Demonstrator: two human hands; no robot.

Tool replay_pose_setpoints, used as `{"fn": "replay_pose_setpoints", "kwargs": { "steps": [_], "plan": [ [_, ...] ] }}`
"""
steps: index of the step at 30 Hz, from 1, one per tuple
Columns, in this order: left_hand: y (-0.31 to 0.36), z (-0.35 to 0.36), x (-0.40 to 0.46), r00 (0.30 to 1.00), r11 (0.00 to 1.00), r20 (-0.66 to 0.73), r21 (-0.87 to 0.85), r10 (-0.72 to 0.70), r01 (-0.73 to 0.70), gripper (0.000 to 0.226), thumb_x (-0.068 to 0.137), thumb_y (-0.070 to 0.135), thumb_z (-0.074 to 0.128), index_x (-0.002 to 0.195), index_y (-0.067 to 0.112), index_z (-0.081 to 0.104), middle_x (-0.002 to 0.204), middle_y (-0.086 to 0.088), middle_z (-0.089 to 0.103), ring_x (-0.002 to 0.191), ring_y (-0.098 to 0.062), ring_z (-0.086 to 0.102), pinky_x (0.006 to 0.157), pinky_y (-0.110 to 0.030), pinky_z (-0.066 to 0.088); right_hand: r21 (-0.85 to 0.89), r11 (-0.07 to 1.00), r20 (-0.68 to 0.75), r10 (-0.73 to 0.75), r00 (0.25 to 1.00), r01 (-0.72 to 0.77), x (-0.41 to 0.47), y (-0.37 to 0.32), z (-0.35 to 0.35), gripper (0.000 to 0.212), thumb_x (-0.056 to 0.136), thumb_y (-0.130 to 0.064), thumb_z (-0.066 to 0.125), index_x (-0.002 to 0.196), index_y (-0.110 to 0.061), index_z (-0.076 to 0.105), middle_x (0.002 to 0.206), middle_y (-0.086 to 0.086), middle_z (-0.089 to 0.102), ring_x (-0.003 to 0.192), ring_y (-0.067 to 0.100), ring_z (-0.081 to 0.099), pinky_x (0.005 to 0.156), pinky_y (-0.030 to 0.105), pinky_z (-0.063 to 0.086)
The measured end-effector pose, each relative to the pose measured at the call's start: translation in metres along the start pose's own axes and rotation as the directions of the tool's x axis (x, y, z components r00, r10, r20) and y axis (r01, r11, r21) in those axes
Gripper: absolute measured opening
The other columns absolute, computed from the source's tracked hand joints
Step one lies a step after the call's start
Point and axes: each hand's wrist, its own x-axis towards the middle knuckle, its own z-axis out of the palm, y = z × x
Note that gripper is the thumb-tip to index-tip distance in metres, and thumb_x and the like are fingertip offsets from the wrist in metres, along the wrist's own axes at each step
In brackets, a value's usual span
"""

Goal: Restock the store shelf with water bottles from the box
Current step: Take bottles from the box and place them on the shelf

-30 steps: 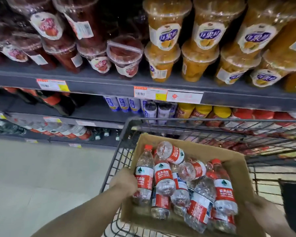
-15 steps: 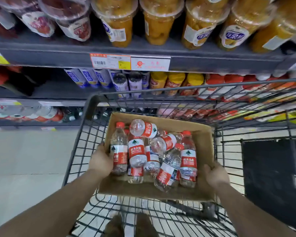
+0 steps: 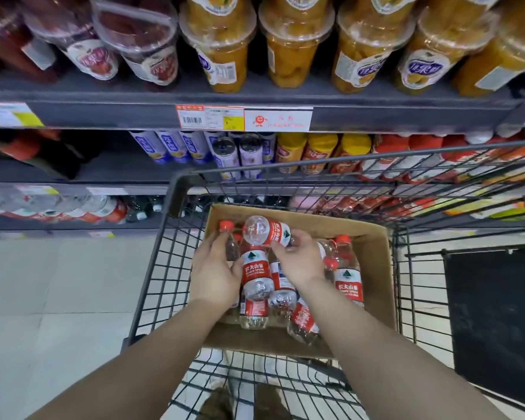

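In the box (image 3: 373, 237) in the cart (image 3: 152, 268), the right hand (image 3: 297, 262) pinches a water bottle (image 3: 267, 231) lying crosswise atop the pile; the left hand (image 3: 214, 274) grips an upright bottle (image 3: 256, 274) just beside. The water shelf (image 3: 73, 228) lies low, far left.

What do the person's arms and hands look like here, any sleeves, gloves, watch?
Both forearms are bare up to the frame edge: no sleeves in view. The left hand and right hand wear no gloves. No watch, bracelet or ring shows on the sides the head camera sees. No markings are visible.
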Motion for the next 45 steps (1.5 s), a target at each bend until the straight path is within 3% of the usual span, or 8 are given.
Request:
{"fn": "replay_pose_setpoints", "kwargs": {
  "steps": [3, 10, 15, 19, 25, 34, 42, 45],
  "plan": [
    [-0.008, 0.001, 0.007, 1.000, 0.999, 0.013, -0.043, -0.009, 0.010, 0.062, 0.090, 0.030, 0.063, 0.146, 0.018, 0.040, 0.150, -0.009, 0.041, 0.140, -0.026, 0.033, 0.116, -0.036, 0.025, -0.235, 0.971, 0.024, -0.031, 0.999, 0.035, 0.013, -0.016, 0.022, 0.073, 0.079, -0.046, 0.071, 0.140, -0.024, 0.038, 0.136, 0.005, 0.042, 0.119, 0.030, 0.054, 0.095, 0.039, 0.046],
    [-0.012, -0.014, 0.020, 0.998, 0.998, 0.063, -0.066, 0.017, -0.013, 0.058, 0.090, 0.026, 0.064, 0.143, 0.018, 0.043, 0.138, -0.003, 0.051, 0.128, -0.022, 0.046, 0.109, -0.032, 0.036, -0.693, 0.685, 0.008, -0.306, 0.952, 0.226, 0.041, -0.007, 0.037, 0.064, 0.082, -0.019, 0.066, 0.138, -0.032, 0.038, 0.127, 0.006, 0.047, 0.117, 0.030, 0.045, 0.095, 0.041, 0.039],
    [-0.014, -0.019, 0.027, 0.995, 0.987, 0.102, -0.158, 0.025, -0.009, 0.046, 0.094, 0.037, 0.056, 0.137, 0.022, 0.050, 0.128, 0.001, 0.059, 0.120, -0.019, 0.054, 0.105, -0.037, 0.043, -0.698, 0.624, 0.041, -0.453, 0.891, 0.350, 0.034, -0.003, 0.029, 0.055, 0.082, -0.022, 0.069, 0.133, -0.025, 0.048, 0.121, 0.003, 0.055, 0.107, 0.029, 0.056, 0.085, 0.039, 0.041],
    [0.000, -0.025, 0.028, 0.948, 0.869, 0.244, -0.401, -0.204, 0.290, 0.035, 0.098, 0.046, 0.045, 0.121, 0.022, 0.057, 0.103, 0.003, 0.065, 0.101, -0.024, 0.065, 0.095, -0.041, 0.052, -0.627, 0.582, 0.022, -0.652, 0.758, 0.519, 0.008, 0.015, 0.021, 0.027, 0.076, -0.003, 0.068, 0.099, -0.019, 0.067, 0.090, 0.002, 0.064, 0.076, 0.029, 0.063, 0.068, 0.036, 0.047],
    [0.008, -0.027, 0.032, 0.909, 0.809, 0.329, -0.441, -0.258, 0.389, 0.021, 0.098, 0.047, 0.046, 0.101, 0.027, 0.053, 0.089, -0.002, 0.067, 0.093, -0.030, 0.069, 0.090, -0.050, 0.055, -0.640, 0.676, 0.026, -0.456, 0.889, 0.365, 0.015, 0.008, 0.013, 0.057, 0.086, -0.018, 0.063, 0.138, -0.021, 0.042, 0.124, 0.006, 0.053, 0.114, 0.027, 0.050, 0.098, 0.038, 0.043],
    [-0.006, -0.012, 0.043, 0.882, 0.759, 0.386, -0.478, -0.271, 0.443, 0.030, 0.098, 0.048, 0.046, 0.112, 0.022, 0.053, 0.099, -0.003, 0.069, 0.089, -0.024, 0.068, 0.084, -0.040, 0.055, -0.739, 0.525, 0.088, -0.546, 0.833, 0.422, 0.045, -0.006, 0.043, 0.081, 0.079, 0.002, 0.056, 0.146, -0.030, 0.025, 0.127, 0.007, 0.049, 0.117, 0.028, 0.042, 0.095, 0.040, 0.035],
    [-0.005, -0.011, 0.047, 0.867, 0.743, 0.432, -0.489, -0.249, 0.457, 0.040, 0.099, 0.047, 0.043, 0.123, 0.017, 0.056, 0.096, 0.005, 0.067, 0.086, -0.017, 0.069, 0.071, -0.030, 0.051, -0.730, 0.534, 0.093, -0.541, 0.836, 0.426, 0.047, -0.008, 0.041, 0.073, 0.076, -0.011, 0.067, 0.139, -0.029, 0.037, 0.125, 0.004, 0.049, 0.116, 0.027, 0.043, 0.091, 0.039, 0.034],
    [-0.003, -0.013, 0.048, 0.850, 0.723, 0.473, -0.501, -0.233, 0.477, 0.042, 0.101, 0.047, 0.037, 0.120, 0.016, 0.058, 0.114, -0.002, 0.068, 0.091, -0.017, 0.066, 0.076, -0.034, 0.051, -0.691, 0.554, 0.065, -0.593, 0.802, 0.465, 0.040, -0.005, 0.036, 0.070, 0.071, -0.019, 0.077, 0.133, -0.028, 0.045, 0.120, 0.003, 0.055, 0.112, 0.027, 0.048, 0.088, 0.040, 0.037]
  ]
}}
